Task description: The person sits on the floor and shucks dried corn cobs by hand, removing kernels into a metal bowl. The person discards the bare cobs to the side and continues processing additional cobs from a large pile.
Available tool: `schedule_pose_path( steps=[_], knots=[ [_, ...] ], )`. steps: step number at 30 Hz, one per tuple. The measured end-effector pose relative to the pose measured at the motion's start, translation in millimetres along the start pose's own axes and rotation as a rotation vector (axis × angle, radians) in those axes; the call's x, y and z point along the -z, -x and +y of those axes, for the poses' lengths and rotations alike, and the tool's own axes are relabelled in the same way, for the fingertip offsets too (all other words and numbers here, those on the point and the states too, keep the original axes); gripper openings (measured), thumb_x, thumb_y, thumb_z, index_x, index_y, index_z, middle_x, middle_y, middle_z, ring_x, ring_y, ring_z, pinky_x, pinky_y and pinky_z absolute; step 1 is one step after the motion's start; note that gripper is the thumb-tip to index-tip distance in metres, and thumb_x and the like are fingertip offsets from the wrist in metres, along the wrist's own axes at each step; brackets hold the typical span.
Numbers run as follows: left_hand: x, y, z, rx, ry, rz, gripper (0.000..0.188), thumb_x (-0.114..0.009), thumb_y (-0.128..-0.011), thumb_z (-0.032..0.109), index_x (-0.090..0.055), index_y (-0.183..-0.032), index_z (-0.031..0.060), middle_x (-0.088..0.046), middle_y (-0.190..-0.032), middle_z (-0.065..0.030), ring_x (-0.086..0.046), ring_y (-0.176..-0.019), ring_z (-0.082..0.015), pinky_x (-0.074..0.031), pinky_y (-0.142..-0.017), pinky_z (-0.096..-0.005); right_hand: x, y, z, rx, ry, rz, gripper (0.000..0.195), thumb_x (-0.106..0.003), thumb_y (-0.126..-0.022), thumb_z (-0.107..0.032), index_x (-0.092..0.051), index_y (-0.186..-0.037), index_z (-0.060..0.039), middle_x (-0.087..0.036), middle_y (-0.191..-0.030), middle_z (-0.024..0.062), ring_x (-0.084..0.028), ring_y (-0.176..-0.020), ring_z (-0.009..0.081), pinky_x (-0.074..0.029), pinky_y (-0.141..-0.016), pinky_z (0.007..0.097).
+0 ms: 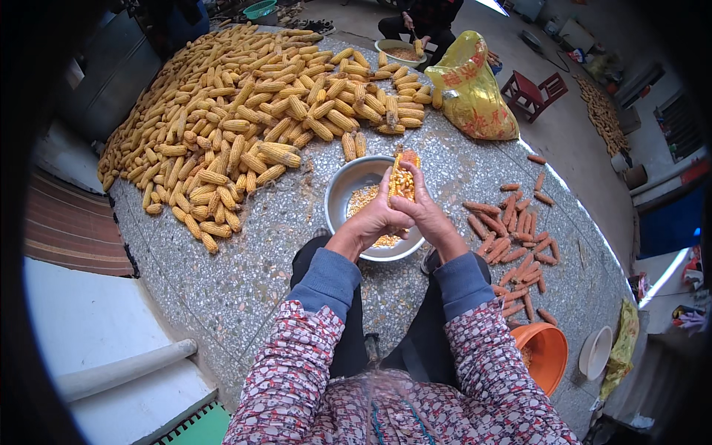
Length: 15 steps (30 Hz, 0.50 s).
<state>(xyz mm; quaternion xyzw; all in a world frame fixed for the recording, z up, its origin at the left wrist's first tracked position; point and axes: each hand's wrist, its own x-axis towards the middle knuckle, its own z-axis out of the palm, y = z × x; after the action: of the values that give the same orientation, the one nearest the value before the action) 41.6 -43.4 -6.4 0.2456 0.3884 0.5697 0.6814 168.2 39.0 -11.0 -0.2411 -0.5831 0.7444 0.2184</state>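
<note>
My left hand (374, 219) and my right hand (424, 210) meet around an ear of dried corn (401, 181), partly stripped, its bare cob showing at the upper right and loose kernels lying between the hands. Under them a round metal basin (335, 194) stands on the speckled floor between my feet, with loose yellow kernels (361, 200) in it. A large heap of corn ears (233, 125) spreads ahead and to the left, two ears lying close to the basin. Bare reddish cobs (523, 233) lie scattered on the right.
An orange bucket (548, 356) and a white bowl (595, 352) are at the lower right. Ahead stands a yellow plastic sack (478, 105), with a red chair (525, 92) behind it. Another person (425, 19) sits at a bowl of kernels (384, 45), holding an ear. Steps (139, 367) are on the left.
</note>
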Motion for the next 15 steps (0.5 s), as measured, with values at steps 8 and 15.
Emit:
schedule_pose_path(
  steps=[8, 15],
  knots=[
    [3.8, -2.0, -4.1, 0.001, -0.041, 0.004, 0.122, -0.070, -0.071, -0.009, 0.016, -0.151, 0.0240, -0.052, -0.114, -0.0159, -0.063, -0.083, -0.0199, -0.058, -0.061, -0.0334, 2.0, -2.3, 5.4, 0.059, 0.055, 0.036, 0.068, -0.061, -0.092, -0.019, -0.021, -0.147, -0.0191, -0.046, -0.128, 0.0124, -0.053, -0.111, 0.0209, -0.046, -0.093, 0.0319],
    [4.9, -3.9, -5.4, -0.039, -0.014, -0.029, 0.126, -0.070, -0.069, -0.008, 0.022, -0.150, 0.0225, -0.053, -0.113, -0.0182, -0.064, -0.075, -0.0182, -0.057, -0.057, -0.0311, 0.2, 1.0, -2.2, -0.024, 0.072, -0.011, 0.073, -0.059, -0.088, -0.016, -0.018, -0.148, -0.0212, -0.042, -0.131, 0.0174, -0.052, -0.114, 0.0239, -0.048, -0.092, 0.0346]
  ],
)
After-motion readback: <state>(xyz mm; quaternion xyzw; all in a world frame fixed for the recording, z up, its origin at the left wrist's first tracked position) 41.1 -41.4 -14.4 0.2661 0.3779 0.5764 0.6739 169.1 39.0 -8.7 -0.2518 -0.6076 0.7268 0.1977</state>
